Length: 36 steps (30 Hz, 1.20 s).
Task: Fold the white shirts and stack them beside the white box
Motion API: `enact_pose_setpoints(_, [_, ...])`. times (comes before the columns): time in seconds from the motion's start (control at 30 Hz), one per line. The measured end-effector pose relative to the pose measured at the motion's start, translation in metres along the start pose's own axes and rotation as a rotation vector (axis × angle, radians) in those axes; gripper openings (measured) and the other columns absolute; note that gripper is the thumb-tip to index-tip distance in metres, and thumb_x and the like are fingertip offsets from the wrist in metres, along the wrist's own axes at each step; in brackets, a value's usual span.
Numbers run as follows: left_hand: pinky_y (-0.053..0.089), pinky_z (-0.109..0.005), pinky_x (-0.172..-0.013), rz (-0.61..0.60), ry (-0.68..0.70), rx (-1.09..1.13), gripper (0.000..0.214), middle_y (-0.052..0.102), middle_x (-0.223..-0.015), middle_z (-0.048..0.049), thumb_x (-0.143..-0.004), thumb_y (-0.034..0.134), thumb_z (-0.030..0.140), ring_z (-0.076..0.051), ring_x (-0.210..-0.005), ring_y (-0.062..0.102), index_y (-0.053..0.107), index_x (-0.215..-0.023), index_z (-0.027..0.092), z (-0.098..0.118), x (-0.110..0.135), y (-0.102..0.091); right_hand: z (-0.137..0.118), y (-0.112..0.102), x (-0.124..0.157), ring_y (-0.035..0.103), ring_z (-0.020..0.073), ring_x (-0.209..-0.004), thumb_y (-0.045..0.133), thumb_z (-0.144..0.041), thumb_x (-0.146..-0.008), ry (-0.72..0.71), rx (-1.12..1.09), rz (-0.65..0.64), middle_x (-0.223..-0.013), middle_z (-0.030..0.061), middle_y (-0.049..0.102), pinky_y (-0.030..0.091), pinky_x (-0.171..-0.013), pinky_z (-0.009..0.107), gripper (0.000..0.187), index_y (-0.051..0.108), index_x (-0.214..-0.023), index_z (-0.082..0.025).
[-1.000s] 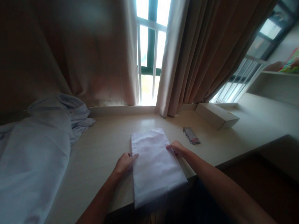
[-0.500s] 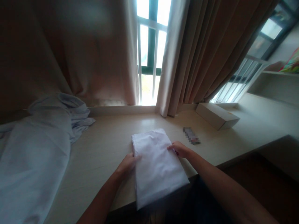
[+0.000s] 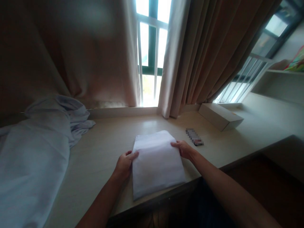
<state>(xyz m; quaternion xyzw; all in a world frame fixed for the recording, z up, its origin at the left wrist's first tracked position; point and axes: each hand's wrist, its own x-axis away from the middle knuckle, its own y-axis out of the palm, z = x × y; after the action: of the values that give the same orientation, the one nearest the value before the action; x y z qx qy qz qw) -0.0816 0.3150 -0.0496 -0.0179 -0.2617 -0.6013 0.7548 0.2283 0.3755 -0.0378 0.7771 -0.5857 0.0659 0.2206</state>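
A folded white cloth (image 3: 156, 167) lies near the front edge of the pale desk (image 3: 102, 148), its surface fairly smooth. My left hand (image 3: 124, 161) is closed on its left side, thumb on top and the other fingers partly hidden at the edge. At the upper right side, my right hand (image 3: 184, 148) grips the cloth the same way, its thumb side over the top. Whether the cloth is a sheet or a garment cannot be told.
A large crumpled heap of white fabric (image 3: 38, 152) covers the desk's left part. A small pixelated flat object (image 3: 194, 137) and a closed white box (image 3: 220, 116) lie at the right. Brown curtains (image 3: 199, 53) hang behind, before a barred window (image 3: 148, 60).
The folded cloth has come back from overhanging the front edge and now rests flatter on the desk, slightly further left. My hands have shifted up its sides, still gripping.
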Motion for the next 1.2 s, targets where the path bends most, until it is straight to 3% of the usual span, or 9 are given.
enact_pose_setpoints(0.13, [0.055,-0.028,-0.057,-0.017,0.185,-0.06,0.078,0.071,-0.094,-0.0087,-0.067,0.079,0.024,-0.016,-0.066,0.068,0.038,-0.133,0.018,0.03,0.01,0.004,-0.034,0.009,0.012,0.068,0.0175,-0.081,0.078,-0.015,-0.065,-0.112,-0.055,-0.015,-0.101,0.0066,0.068,0.056,-0.076,0.03,0.07,0.048,-0.128,-0.017])
enact_pose_setpoints(0.23, [0.055,-0.028,-0.061,-0.074,0.296,-0.152,0.082,0.072,-0.093,-0.0083,-0.063,0.082,0.026,-0.016,-0.069,0.068,0.041,-0.133,0.019,0.059,0.016,0.009,-0.063,0.012,0.016,0.067,0.0168,-0.084,0.078,-0.008,-0.059,-0.172,-0.044,-0.047,-0.103,0.0051,0.066,0.055,-0.079,0.031,0.094,0.034,-0.141,-0.022])
enact_pose_setpoints(0.43, [0.053,-0.029,-0.069,-0.083,0.525,-0.358,0.079,0.072,-0.081,-0.004,-0.052,0.084,0.028,-0.015,-0.071,0.066,0.056,-0.124,0.015,0.116,-0.002,0.028,-0.109,0.016,-0.008,0.062,0.0152,-0.08,0.08,-0.004,-0.049,-0.347,0.217,-0.012,-0.094,0.0045,0.066,0.053,-0.072,0.025,0.066,0.061,-0.112,-0.013])
enact_pose_setpoints(0.6, [0.05,-0.028,-0.069,0.021,0.693,-0.517,0.073,0.071,-0.085,-0.0048,-0.051,0.081,0.026,-0.014,-0.07,0.063,0.06,-0.12,0.015,0.146,-0.02,0.041,-0.134,0.029,-0.017,0.059,0.013,-0.078,0.076,-0.01,-0.054,-0.583,0.354,0.102,-0.087,-0.001,0.065,0.049,-0.071,0.024,0.055,0.061,-0.106,-0.015])
enact_pose_setpoints(0.73, [0.048,-0.029,-0.077,0.128,0.765,-0.695,0.072,0.071,-0.088,-0.0025,-0.058,0.076,0.03,-0.015,-0.076,0.062,0.056,-0.126,0.019,0.11,0.002,0.027,-0.098,0.031,0.006,0.058,0.0169,-0.094,0.072,-0.013,-0.059,-0.693,0.464,0.23,-0.11,0.0034,0.064,0.047,-0.082,0.027,0.063,0.056,-0.12,-0.018])
enact_pose_setpoints(0.83, [0.047,-0.03,-0.081,0.072,0.602,-0.792,0.084,0.071,-0.093,-0.0021,-0.064,0.071,0.03,-0.019,-0.086,0.066,0.039,-0.141,0.023,0.047,0.03,0.004,-0.03,0.021,0.035,0.057,0.0201,-0.106,0.07,-0.011,-0.06,-0.64,0.598,0.256,-0.132,0.0065,0.055,0.044,-0.092,0.029,0.081,0.045,-0.136,-0.023])
enact_pose_setpoints(0.97, [0.048,-0.03,-0.08,0.07,0.36,-0.899,0.093,0.072,-0.1,-0.0072,-0.061,0.073,0.022,-0.027,-0.099,0.066,0.032,-0.144,0.021,-0.019,0.06,-0.017,0.053,0.009,0.072,0.057,0.0234,-0.108,0.062,-0.01,-0.064,-0.433,0.719,0.284,-0.127,0.0087,0.058,0.044,-0.094,0.032,0.088,0.032,-0.146,-0.023])
enact_pose_setpoints(1.07, [0.049,-0.031,-0.082,0.036,0.275,-0.87,0.101,0.072,-0.105,-0.0092,-0.057,0.077,0.022,-0.029,-0.1,0.066,0.027,-0.145,0.02,-0.031,0.072,-0.022,0.076,0.006,0.092,0.06,0.0249,-0.104,0.067,-0.012,-0.062,-0.322,0.68,0.295,-0.12,0.0104,0.061,0.046,-0.091,0.034,0.1,0.02,-0.15,-0.021])
enact_pose_setpoints(1.2, [0.051,-0.033,-0.085,-0.058,0.079,-0.725,0.111,0.071,-0.109,-0.0135,-0.054,0.083,0.033,-0.027,-0.097,0.068,0.021,-0.145,0.014,-0.032,0.079,-0.028,0.072,0.002,0.106,0.065,0.0249,-0.093,0.082,-0.026,-0.057,-0.223,0.525,0.209,-0.108,0.0089,0.067,0.05,-0.085,0.035,0.118,0.01,-0.151,-0.017])
